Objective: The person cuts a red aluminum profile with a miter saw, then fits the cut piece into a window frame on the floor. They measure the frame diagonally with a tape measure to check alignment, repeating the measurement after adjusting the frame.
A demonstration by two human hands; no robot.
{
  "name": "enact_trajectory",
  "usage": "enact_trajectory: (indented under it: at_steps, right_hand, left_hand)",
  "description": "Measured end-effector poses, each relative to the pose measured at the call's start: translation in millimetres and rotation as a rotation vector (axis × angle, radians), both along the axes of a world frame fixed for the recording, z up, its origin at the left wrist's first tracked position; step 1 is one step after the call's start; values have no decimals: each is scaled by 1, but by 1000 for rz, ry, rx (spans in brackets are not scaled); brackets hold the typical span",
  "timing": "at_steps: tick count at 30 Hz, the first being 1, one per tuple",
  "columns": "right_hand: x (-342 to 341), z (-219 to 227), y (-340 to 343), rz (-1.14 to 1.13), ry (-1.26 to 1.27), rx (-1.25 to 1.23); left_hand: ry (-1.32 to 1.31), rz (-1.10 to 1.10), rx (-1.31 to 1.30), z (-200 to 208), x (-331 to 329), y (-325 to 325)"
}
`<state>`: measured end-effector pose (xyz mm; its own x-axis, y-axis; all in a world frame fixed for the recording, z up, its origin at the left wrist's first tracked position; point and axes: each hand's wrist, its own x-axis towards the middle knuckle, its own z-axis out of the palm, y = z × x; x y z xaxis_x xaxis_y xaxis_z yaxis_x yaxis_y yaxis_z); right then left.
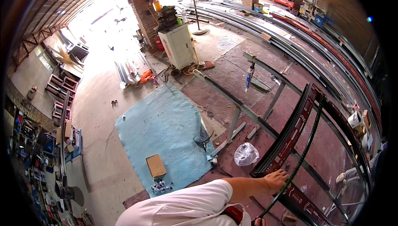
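Note:
My left hand (275, 180) reaches out from a white sleeve and lies on the near part of a dark window frame (286, 145) covered in red printed film. Its fingers are stretched out, with the fingertips close to a long dark green-black strip (307, 148). That strip runs from the frame's far corner down to the lower edge of the view. There, only the fingertips of my right hand (260, 222) show, closed around the strip's near end. The frame lies across a metal rack (236, 101).
A clear plastic bag (246, 154) sits on the floor beside the frame. A blue sheet (166, 118) to the left bears a cardboard box (156, 166) and several small parts. Long metal profiles (265, 31) line the right wall; a white cabinet (176, 46) stands farther back.

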<state>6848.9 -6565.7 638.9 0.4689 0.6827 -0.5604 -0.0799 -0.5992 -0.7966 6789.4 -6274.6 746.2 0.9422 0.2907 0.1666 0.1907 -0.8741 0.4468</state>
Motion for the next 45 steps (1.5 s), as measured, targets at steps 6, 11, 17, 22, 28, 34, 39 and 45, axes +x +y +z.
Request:
enact_trajectory:
  at_steps: [6,11,17,22,28,34,39,45]
  right_hand:
    - [-4,-1,-15,-43,-14,20]
    - [-13,8,-33,-119,-37,43]
    - [-24,43,-43,-213,-62,50]
    - [-32,34,-69,-271,-209,18]
    - [-44,33,-78,-336,-170,45]
    - [-57,19,-86,-469,-112,19]
    - [-61,31,-84,-471,-130,17]
    - [-61,45,-83,-489,-106,51]
  left_hand:
    - [9,-18,-14,-4,-3,-1]
    - [-87,3,-22,-16,0,-3]
    - [-135,-49,-169,3,-2,12]
    - [-5,-33,-75,30,7,0]
    - [146,-32,10,32,6,-6]
    - [166,-43,54,30,7,-5]
    - [143,-30,45,28,5,-3]
    - [26,-34,52,28,8,-7]
